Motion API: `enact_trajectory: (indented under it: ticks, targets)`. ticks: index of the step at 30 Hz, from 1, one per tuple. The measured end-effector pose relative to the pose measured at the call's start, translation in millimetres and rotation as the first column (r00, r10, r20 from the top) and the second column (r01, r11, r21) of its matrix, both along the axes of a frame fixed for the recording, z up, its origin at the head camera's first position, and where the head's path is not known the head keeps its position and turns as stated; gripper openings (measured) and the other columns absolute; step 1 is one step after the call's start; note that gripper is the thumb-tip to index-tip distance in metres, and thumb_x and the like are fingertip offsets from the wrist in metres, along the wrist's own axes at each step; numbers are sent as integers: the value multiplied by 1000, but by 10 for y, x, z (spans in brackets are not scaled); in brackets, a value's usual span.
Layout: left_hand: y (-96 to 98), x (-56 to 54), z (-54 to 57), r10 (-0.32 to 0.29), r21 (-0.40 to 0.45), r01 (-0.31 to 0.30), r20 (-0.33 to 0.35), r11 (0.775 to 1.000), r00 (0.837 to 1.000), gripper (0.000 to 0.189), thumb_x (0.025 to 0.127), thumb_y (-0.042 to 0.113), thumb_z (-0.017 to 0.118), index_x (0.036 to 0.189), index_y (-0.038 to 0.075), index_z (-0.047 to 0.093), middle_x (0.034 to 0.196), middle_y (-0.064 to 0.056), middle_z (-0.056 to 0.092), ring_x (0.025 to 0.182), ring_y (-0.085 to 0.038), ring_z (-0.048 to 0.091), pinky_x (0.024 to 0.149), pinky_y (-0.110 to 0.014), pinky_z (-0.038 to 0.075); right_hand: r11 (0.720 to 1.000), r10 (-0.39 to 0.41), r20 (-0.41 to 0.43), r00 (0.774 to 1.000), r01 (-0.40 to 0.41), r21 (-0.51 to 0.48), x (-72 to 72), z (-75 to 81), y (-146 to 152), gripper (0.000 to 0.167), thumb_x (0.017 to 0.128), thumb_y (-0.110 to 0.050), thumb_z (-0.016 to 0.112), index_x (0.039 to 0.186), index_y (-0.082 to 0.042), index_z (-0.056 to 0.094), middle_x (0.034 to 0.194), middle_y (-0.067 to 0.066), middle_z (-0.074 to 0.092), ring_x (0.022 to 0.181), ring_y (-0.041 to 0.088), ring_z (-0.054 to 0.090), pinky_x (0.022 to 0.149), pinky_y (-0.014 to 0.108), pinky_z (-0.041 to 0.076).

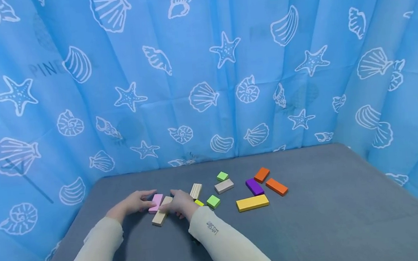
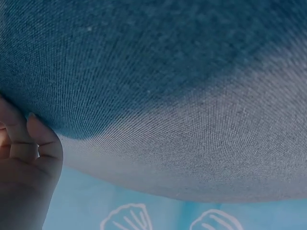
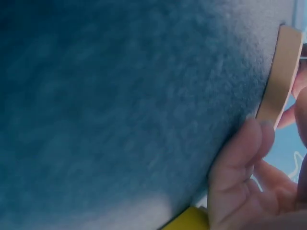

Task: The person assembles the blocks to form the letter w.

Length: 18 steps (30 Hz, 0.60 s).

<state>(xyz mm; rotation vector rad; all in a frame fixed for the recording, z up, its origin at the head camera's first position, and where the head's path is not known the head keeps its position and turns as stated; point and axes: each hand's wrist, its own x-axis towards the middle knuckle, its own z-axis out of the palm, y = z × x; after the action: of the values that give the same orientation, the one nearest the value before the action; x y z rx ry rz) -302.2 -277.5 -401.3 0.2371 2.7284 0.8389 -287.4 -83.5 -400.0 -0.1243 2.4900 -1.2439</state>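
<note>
Left hand point(image 1: 135, 202) pinching a pink block point(image 1: 157, 202), right hand point(image 1: 181, 202) seemingly pinching a tan block point(image 1: 160, 218) just beside it, grip partly hidden, both nearer the gray table's point(image 1: 333, 211) left edge, surface stretching rightward past a yellow block point(image 1: 253, 203).

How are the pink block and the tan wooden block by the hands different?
The pink rectangular block looks shorter; the tan wooden rectangular block looks longer. The left hand touches the pink block, while the right hand touches the tan block. Both slant the same way, side by side.
</note>
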Motion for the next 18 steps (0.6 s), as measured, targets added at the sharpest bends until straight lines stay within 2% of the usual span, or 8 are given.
enact_trajectory:
  ticks: [3, 7, 11, 14, 18]
  targets:
    - [11, 16, -16, -1, 13, 1, 15, 1000, 1000, 59, 94, 27, 66, 143, 1, 45, 138, -34, 45, 113, -49, 55, 93, -61, 43, 998, -9, -49, 999, 12, 66, 24, -9, -39, 67, 80, -34, 81, 137, -9, 56, 118, 13, 61, 66, 21, 54, 55, 30, 49]
    - [0, 37, -10, 4, 12, -4, 12, 1000, 1000, 56, 93, 27, 66, 140, 1, 49, 135, -32, 48, 115, -48, 54, 94, -60, 43, 997, -6, -57, 998, 10, 76, 25, -15, -34, 59, 79, -30, 82, 130, -7, 62, 105, 11, 63, 67, 20, 56, 56, 30, 50]
    - [-30, 70, 7, 23, -25, -23, -13, 999, 1000, 54, 93, 26, 67, 136, -3, 52, 125, -30, 55, 104, -40, 58, 91, -60, 44, 1000, 18, -13, 1000, -18, 21, 11, 8, 6, 53, 79, -22, 83, 125, -5, 63, 92, 8, 60, 68, 20, 57, 60, 32, 53]
    - [-35, 99, 10, 34, -43, -36, -41, 998, 999, 50, 92, 24, 68, 131, -5, 54, 111, -24, 59, 92, -32, 59, 84, -54, 48, 999, 42, 7, 999, -41, -17, 8, 6, 29, 47, 79, -16, 83, 120, -4, 63, 94, 9, 59, 71, 20, 57, 62, 34, 54]
    - [-36, 140, -12, 56, -38, -58, -62, 998, 997, 45, 92, 20, 69, 125, -7, 55, 94, -14, 57, 81, -25, 55, 74, -43, 47, 996, 79, -3, 997, -79, -40, 8, -27, 37, 42, 78, -11, 83, 114, -5, 62, 102, 11, 57, 74, 22, 57, 62, 35, 55]
